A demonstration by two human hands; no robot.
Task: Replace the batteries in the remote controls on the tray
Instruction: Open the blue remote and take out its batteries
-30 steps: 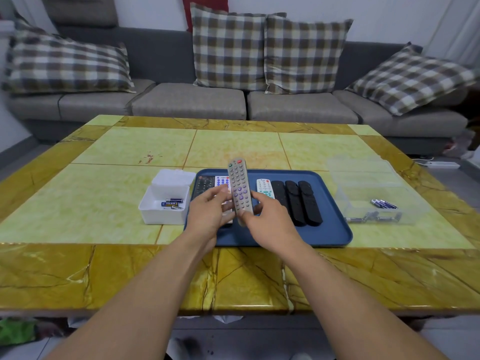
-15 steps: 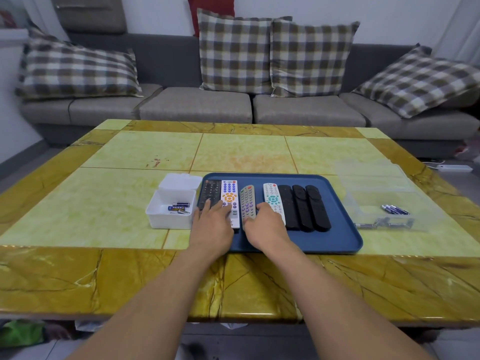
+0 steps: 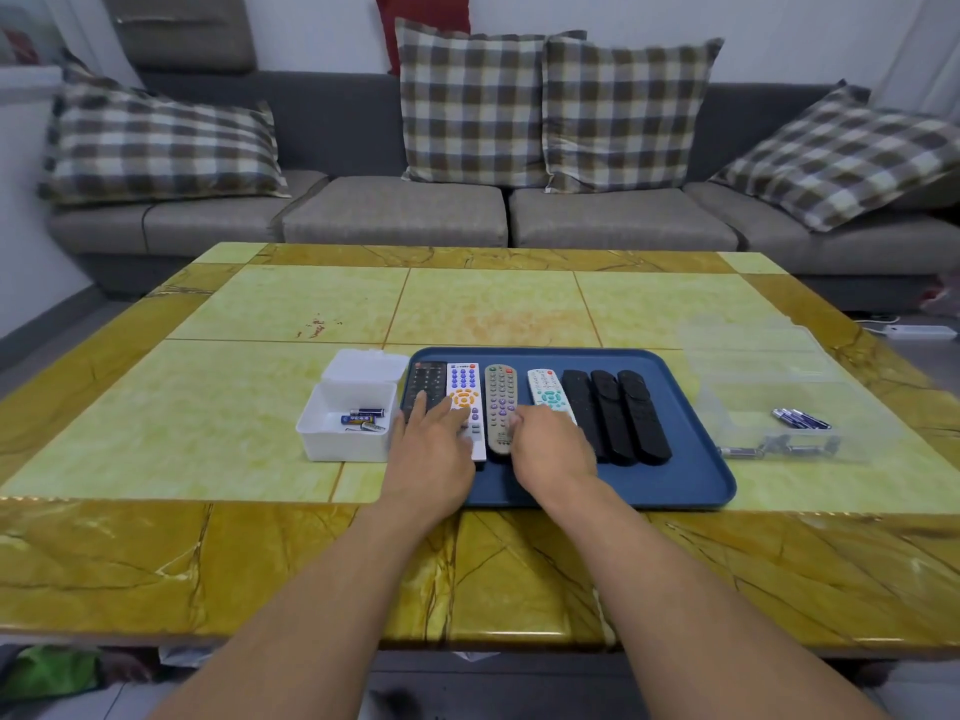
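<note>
Seven remotes (image 3: 501,407) lie on one blue tray (image 3: 691,459).

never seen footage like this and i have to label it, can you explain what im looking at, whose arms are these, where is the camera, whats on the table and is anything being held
There is no machine here. The two bare arms belong to a person wearing a wide-angle camera on the head, so the single view looks forward and down over their own hands.

On the yellow tiled table sits a blue tray with seven remotes side by side: a dark one, a white one with an orange pad, a grey one, a white one with teal buttons and three black ones. Left of the tray is a white box with a few batteries; on the right a clear box holds more.

The left hand lies over the near ends of the two leftmost remotes, the right hand by the grey one. Neither lifts anything; all the remotes lie flat.
</note>
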